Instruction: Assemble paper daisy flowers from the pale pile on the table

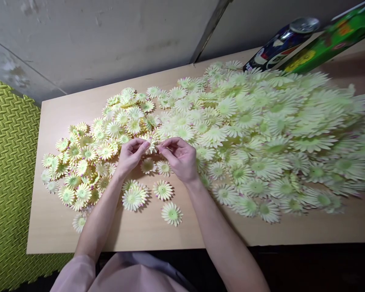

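Flower heads (182,133) lie across the table (170,239), with a can (278,48) and carton (334,38) behind, at right.

Dark blue can (276,48), upper right of frame: letters "PE" made out near base, rest unclear. Green carton (331,42), upper right corner: print blurred, unreadable.

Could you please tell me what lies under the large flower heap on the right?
The wooden tabletop shows along the near edge of the flower heap; anything beneath its middle is covered from view.
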A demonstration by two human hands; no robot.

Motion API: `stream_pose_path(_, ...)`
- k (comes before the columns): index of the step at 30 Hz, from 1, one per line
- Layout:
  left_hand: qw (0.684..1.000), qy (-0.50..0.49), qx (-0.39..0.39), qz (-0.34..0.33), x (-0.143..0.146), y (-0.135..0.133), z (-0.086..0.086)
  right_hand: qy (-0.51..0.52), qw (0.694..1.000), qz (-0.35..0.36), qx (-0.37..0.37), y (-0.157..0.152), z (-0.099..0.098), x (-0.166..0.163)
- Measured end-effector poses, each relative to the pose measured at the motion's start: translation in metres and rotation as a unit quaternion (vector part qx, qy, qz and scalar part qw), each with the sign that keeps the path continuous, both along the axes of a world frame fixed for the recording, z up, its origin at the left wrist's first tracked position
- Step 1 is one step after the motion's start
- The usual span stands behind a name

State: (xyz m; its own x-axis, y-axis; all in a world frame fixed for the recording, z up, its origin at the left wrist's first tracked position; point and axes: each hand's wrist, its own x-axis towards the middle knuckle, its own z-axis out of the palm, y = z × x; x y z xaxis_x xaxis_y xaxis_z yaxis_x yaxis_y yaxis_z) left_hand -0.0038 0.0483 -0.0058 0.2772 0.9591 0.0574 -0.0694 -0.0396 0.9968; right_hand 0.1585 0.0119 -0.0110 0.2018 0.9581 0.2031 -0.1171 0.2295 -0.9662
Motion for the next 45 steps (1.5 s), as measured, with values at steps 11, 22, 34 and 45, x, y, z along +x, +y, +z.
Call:
stream_pose_path(11,0.999,-0.03,-0.005,0.04,0.001,0.002,-0.003,0.11,0.964,-0.239,0.048,0.016,-0.013,0.013)
stream_pose_path(22,0.999,-0.009,0.003,0.044,0.003,0.0,0.0,-0.031,0.997,-0.062,-0.025,-0.003,0.001,-0.008)
stream_pose_path(34,0.999,0.001,0.014,0.039,0.003,0.001,0.0,-0.09,0.937,-0.322,0.105,0.012,-0.007,0.008)
stream_pose_path(45,1.0,0.02,0.013,0.015,0.003,-0.001,0.002,-0.072,0.996,-0.044,-0.001,-0.007,0.0,-0.013)
